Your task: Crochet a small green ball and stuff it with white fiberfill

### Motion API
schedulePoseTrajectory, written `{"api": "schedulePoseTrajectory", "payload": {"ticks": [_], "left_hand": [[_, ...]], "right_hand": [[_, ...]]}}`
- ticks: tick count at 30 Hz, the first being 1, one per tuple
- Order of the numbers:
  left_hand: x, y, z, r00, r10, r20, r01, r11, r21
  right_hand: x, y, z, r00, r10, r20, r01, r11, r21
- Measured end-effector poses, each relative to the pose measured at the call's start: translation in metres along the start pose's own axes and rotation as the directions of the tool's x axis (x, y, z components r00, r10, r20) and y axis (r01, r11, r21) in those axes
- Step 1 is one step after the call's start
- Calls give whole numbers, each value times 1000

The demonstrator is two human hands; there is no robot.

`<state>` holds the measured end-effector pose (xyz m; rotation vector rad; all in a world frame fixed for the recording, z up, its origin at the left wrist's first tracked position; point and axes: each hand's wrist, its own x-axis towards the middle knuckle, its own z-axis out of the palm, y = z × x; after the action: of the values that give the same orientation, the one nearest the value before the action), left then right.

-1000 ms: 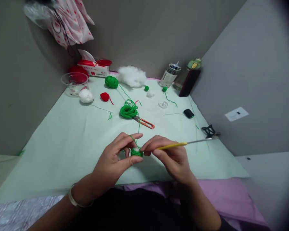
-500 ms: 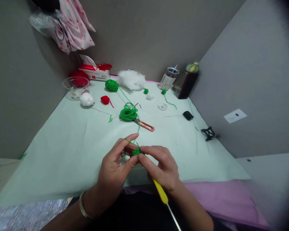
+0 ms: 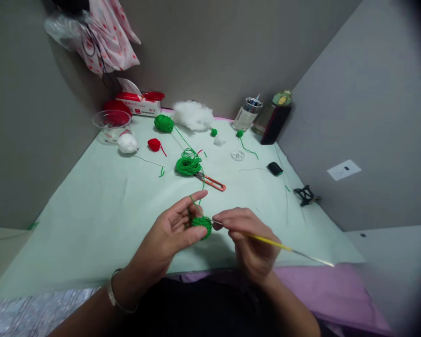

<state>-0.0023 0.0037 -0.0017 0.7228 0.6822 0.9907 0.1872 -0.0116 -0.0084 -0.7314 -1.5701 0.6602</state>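
Between thumb and fingers, my left hand (image 3: 173, 229) pinches a small round green crochet piece (image 3: 201, 227). Green yarn runs over its raised index finger and back to a loose green coil (image 3: 188, 165) on the table. My right hand (image 3: 254, 238) is closed around a crochet hook (image 3: 272, 242) with a yellow grip, held like a pen. The hook's metal tip meets the upper right edge of the crochet piece; whether it sits inside a stitch I cannot tell. Its other metal end points down to the right.
Orange thread snips (image 3: 214, 182) lie beside the coil. Further back are a green yarn ball (image 3: 164, 123), a red yarn ball (image 3: 154, 144), a white yarn ball (image 3: 127, 143), white stuffing (image 3: 193, 115), a clear tub (image 3: 111, 133), a can (image 3: 247, 114) and a bottle (image 3: 268, 117).
My right hand has moved right, away from my left fingers, and the hook has swung to a flatter angle. The crochet piece now shows more fully in my left hand.
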Motion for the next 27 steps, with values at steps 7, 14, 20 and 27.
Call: {"api": "schedulePoseTrajectory", "payload": {"ticks": [7, 14, 20, 27], "left_hand": [[-2, 7, -6, 999, -4, 44, 1, 998, 70], [1, 3, 0, 987, -91, 132, 104, 990, -94], [3, -10, -4, 994, -26, 102, 29, 999, -31], [-2, -5, -1, 995, 102, 6, -99, 948, 304]], "right_hand": [[7, 1, -6, 966, 256, -42, -237, 935, 264], [17, 3, -4, 908, 417, 40, -376, 769, 517], [6, 4, 10, 937, 346, -45, -301, 869, 394], [2, 9, 12, 949, 314, -42, -283, 900, 330]]}}
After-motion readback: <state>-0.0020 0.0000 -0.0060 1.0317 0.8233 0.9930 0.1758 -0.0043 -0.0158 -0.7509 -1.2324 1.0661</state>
